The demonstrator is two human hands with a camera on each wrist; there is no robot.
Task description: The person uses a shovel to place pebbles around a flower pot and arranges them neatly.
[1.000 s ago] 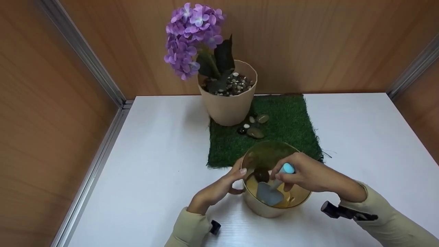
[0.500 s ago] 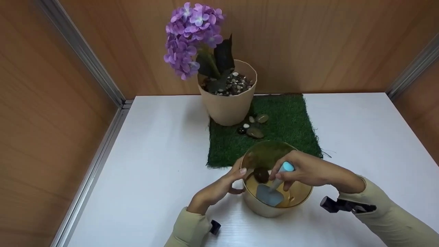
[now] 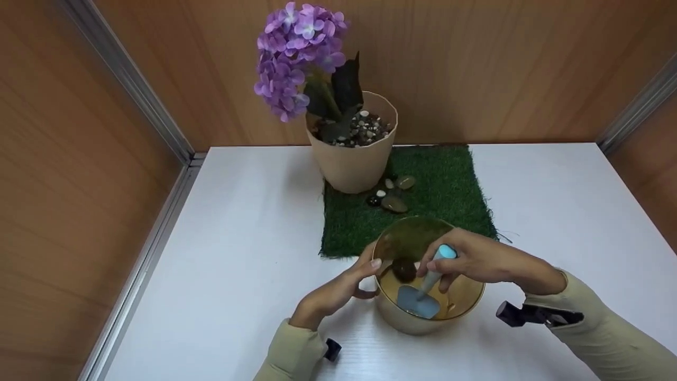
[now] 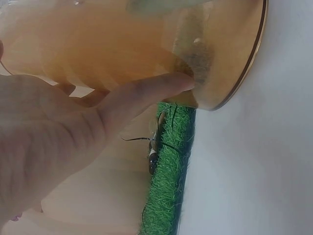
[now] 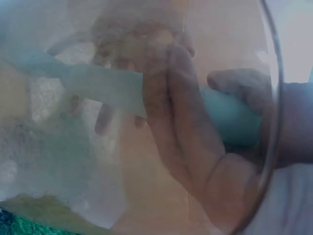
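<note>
A see-through amber bowl [image 3: 407, 324] stands on the white table. My left hand [image 3: 344, 288] grips its left side, thumb at the rim and fingers round the outer wall; in the left wrist view a straight finger of the left hand [image 4: 132, 100] lies along the amber wall. Inside the bowl is a small spatula [image 3: 418, 302] with a grey-blue blade and a pale handle with a bright blue end. My right hand [image 3: 473, 259] holds that handle, fingers curled round it, also seen through the wall in the right wrist view. A dark brown round thing [image 3: 404, 270] shows beside the blade.
Behind the bowl lies a green artificial-grass mat [image 3: 444, 174] with several pebbles [image 3: 394, 203]. On its back left corner stands a beige pot [image 3: 351, 169] of purple flowers [image 3: 299, 53]. Wooden panels [image 3: 476, 69] enclose the table [image 3: 238, 222].
My right hand has risen slightly, and the spatula handle stands a little more upright with the blade still low in the bowl. The left hand and bowl have hardly moved.
</note>
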